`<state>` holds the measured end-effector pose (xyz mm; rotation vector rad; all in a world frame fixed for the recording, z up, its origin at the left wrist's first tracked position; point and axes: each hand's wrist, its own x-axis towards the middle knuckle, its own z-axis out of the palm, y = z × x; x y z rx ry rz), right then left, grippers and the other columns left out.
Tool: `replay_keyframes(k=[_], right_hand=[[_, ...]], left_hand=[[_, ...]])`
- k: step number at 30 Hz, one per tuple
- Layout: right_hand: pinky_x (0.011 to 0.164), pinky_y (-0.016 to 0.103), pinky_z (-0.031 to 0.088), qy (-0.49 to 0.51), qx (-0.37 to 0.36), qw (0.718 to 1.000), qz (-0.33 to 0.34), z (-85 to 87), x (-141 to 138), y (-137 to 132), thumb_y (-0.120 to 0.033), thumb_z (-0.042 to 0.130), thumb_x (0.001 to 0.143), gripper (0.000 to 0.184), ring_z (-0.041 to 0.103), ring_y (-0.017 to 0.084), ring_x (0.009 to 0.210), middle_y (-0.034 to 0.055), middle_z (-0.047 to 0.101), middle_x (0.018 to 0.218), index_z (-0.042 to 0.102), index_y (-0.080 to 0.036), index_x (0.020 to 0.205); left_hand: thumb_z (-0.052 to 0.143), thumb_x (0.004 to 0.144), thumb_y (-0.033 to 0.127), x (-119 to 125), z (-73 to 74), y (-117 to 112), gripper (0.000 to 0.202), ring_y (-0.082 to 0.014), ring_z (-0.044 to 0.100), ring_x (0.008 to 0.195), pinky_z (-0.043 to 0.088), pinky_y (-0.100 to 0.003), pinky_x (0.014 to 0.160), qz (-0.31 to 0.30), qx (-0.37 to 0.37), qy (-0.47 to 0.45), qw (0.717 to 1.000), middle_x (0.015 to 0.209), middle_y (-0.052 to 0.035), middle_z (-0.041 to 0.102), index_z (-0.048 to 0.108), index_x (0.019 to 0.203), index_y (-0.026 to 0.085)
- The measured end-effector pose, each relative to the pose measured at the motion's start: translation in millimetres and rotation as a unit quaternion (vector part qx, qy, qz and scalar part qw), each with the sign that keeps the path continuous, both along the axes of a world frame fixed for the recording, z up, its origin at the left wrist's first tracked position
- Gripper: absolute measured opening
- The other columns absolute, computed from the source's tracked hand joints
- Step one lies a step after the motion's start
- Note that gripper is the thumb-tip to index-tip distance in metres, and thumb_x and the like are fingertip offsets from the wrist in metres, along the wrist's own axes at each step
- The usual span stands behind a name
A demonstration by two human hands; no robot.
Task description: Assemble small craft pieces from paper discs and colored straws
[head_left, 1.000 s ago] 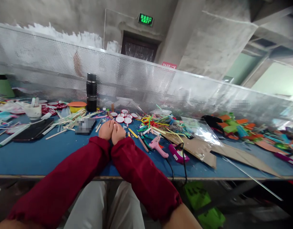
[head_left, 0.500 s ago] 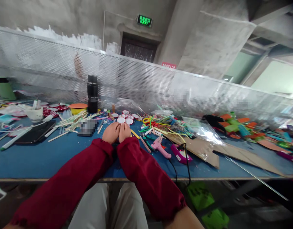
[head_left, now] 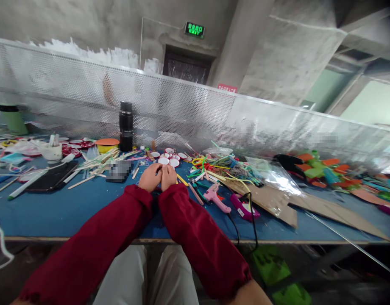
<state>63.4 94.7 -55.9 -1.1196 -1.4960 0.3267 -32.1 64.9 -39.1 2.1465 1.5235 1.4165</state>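
Note:
My left hand (head_left: pixel 150 176) and my right hand (head_left: pixel 168 176) meet fingertip to fingertip above the blue table (head_left: pixel 96 212). Both have curled, closed fingers; whatever they may pinch is hidden or too small to make out. Just beyond the fingers lie several white discs with red rims (head_left: pixel 174 162). A pink glue gun (head_left: pixel 216 198) rests to the right of my right hand, past a yellow stick (head_left: pixel 182 179) and a pinkish-brown stick (head_left: pixel 196 193). Left of my left hand sits a dark grey blurred object (head_left: pixel 118 171).
A black bottle (head_left: pixel 126 127) stands against the perforated metal screen (head_left: pixel 188 110). Leftward are a phone (head_left: pixel 55 177), wooden sticks (head_left: pixel 96 166) and a white cup (head_left: pixel 51 152). On the right lie coloured pipe cleaners (head_left: pixel 233 165), a purple device (head_left: pixel 244 207) with a black cable, and cardboard (head_left: pixel 271 204).
The view has shifted slightly, so everything appears a little farther right and lower. My hands stay together, with the fingertips a bit differently set and a small gap showing between the hands.

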Motion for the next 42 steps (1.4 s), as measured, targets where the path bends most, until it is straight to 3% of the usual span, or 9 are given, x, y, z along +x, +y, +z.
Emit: replay_keyframes(k=[10, 21, 29, 36, 42], right_hand=[[0.063, 0.023, 0.04, -0.01, -0.017, 1.0, -0.001, 2.6, -2, -5, -0.03, 0.044, 0.092, 0.031, 0.053, 0.014, 0.066, -0.0019, 0.059, 0.066, 0.049, -0.023, 0.062], [0.062, 0.024, 0.039, -0.049, -0.045, 0.998, -0.003, 5.3, -2, -8, -0.03, 0.046, 0.091, 0.03, 0.054, 0.014, 0.066, -0.0025, 0.06, 0.067, 0.054, -0.023, 0.063], [0.074, 0.026, 0.047, 0.003, -0.036, 0.999, 0.022, 6.1, -2, -14, -0.028, 0.056, 0.086, 0.009, 0.063, 0.015, 0.079, 0.0, 0.069, 0.084, 0.063, -0.023, 0.085], [0.076, 0.028, 0.048, -0.007, -0.043, 0.999, 0.014, 4.3, -1, -13, -0.025, 0.057, 0.084, 0.006, 0.064, 0.016, 0.079, 0.0012, 0.07, 0.084, 0.063, -0.022, 0.083], [0.073, 0.027, 0.049, -0.005, -0.036, 0.999, 0.026, 5.8, 0, -14, -0.026, 0.056, 0.083, 0.006, 0.064, 0.016, 0.076, 0.0003, 0.069, 0.081, 0.061, -0.023, 0.082]], left_hand=[[0.043, 0.08, 0.016, -2, -4.3, 1, 0.034, -0.0232, 0.058, 0.107, 0.044, -0.038, 0.1, -0.009, -0.011, -0.018, 1.0, 0.112, -0.0108, 0.067, 0.063, 0.107, 0.017], [0.037, 0.087, 0.02, -2, -4.4, 0, 0.029, -0.0239, 0.06, 0.103, 0.046, -0.037, 0.094, 0.022, -0.047, 0.01, 0.999, 0.11, -0.0125, 0.068, 0.063, 0.098, 0.018], [0.039, 0.092, 0.031, -6, -0.4, -4, 0.03, -0.0227, 0.064, 0.096, 0.047, -0.032, 0.082, 0.078, -0.073, -0.027, 0.994, 0.105, -0.0106, 0.071, 0.066, 0.101, 0.02], [0.045, 0.09, 0.029, -8, -1.2, -2, 0.022, -0.0218, 0.062, 0.087, 0.043, -0.03, 0.073, 0.135, -0.078, 0.003, 0.988, 0.094, -0.0097, 0.071, 0.064, 0.085, 0.019], [0.045, 0.09, 0.03, -9, 3.2, -5, 0.024, -0.0204, 0.059, 0.079, 0.039, -0.029, 0.065, 0.145, -0.081, 0.02, 0.986, 0.082, -0.0069, 0.068, 0.058, 0.071, 0.021]])
